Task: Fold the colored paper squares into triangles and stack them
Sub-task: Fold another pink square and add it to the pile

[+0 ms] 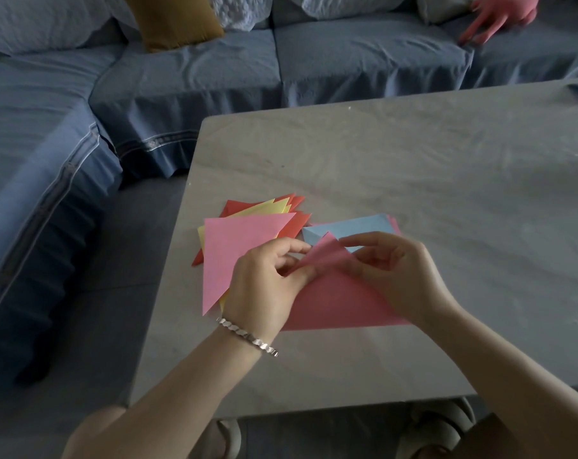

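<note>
We're working at the grey table [446,193]. The triangle stack [234,253], pink on top, is lying near its left edge. Just right of it we're folding the pink sheet [334,303], partly overlapping a blue sheet [357,226]. Our left hand [267,279] and right hand [396,273] are both pinching the pink sheet's lifted corner, fingers curled.

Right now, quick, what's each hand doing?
Left hand: pinches the raised corner of the pink sheet.
Right hand: pinches the same corner from the other side.
</note>
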Demonstrator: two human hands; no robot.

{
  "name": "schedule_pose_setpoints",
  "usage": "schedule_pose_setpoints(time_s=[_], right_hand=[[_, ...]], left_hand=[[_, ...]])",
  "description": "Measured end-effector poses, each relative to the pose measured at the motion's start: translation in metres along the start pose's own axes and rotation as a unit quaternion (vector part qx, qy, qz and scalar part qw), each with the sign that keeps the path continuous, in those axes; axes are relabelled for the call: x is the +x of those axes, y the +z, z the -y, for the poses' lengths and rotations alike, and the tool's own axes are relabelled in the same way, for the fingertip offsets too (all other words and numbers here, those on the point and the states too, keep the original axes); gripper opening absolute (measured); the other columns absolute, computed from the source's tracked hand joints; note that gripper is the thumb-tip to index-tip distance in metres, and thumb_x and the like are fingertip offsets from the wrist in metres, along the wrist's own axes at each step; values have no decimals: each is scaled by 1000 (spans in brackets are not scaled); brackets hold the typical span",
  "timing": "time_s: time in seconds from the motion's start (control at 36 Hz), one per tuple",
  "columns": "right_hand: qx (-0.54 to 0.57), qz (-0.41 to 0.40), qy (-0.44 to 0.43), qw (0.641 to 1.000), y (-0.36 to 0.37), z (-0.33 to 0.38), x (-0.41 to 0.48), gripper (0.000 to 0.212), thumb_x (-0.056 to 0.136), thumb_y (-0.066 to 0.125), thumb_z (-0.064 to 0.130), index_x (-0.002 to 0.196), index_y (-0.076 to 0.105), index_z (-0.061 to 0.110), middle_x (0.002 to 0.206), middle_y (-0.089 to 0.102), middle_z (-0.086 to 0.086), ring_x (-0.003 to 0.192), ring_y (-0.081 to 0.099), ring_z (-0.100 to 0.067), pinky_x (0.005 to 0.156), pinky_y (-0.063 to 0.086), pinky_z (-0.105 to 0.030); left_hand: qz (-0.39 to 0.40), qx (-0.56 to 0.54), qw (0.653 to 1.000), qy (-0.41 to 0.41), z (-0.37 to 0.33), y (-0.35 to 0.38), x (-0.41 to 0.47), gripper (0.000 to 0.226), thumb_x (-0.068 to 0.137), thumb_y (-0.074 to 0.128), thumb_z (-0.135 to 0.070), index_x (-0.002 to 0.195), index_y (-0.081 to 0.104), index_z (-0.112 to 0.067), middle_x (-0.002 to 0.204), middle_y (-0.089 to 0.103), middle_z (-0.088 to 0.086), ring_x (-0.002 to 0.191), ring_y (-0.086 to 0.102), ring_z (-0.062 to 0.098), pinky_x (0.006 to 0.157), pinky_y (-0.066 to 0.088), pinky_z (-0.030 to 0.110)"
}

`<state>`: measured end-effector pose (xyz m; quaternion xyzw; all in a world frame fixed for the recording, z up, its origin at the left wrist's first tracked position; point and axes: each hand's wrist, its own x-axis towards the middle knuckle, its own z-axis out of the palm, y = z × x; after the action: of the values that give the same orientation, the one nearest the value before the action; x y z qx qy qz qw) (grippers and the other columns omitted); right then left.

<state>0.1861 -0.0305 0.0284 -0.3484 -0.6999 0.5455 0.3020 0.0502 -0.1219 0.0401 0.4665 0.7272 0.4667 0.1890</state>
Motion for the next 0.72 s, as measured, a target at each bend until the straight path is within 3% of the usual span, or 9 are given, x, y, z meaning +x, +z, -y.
schedule_pose_setpoints(time_s=[0.08,0.25,0.42,0.56,0.72], right_hand=[[13,0,-5,1000,0,1,0,24,76,72,10,82,67,33,63,68,14,56,58,5,59,44,-8],[31,-3,-14,999,0,2,-2,26,76,71,6,82,67,31,60,67,17,55,57,6,58,43,-7],[27,-13,-27,999,0,2,-3,29,76,71,4,81,67,33,60,66,19,56,57,9,59,42,-5],[21,-22,-40,999,-1,3,-4,31,75,72,4,80,67,35,59,64,21,56,55,10,60,41,-5],[5,-30,-67,997,-2,5,-5,31,76,71,6,80,67,37,63,65,23,60,56,9,62,40,-3]], left_hand=[[-31,-4,999,23,0,1,0,24,69,77,-9,89,71,-21,68,58,-28,64,58,-12,63,44,4],[-57,1,997,46,-1,2,-2,32,68,78,-7,85,69,-32,62,56,-35,63,60,-9,64,48,7],[-54,-15,997,43,-2,2,-2,30,69,77,-4,84,70,-29,59,57,-34,64,60,-12,65,45,3],[-53,-33,997,42,-5,2,-2,45,70,76,-3,79,60,-44,73,61,-26,66,60,-12,68,47,5],[-37,-54,997,32,-7,3,-2,45,72,74,-2,81,62,-44,72,63,-26,68,63,-8,71,48,8]])
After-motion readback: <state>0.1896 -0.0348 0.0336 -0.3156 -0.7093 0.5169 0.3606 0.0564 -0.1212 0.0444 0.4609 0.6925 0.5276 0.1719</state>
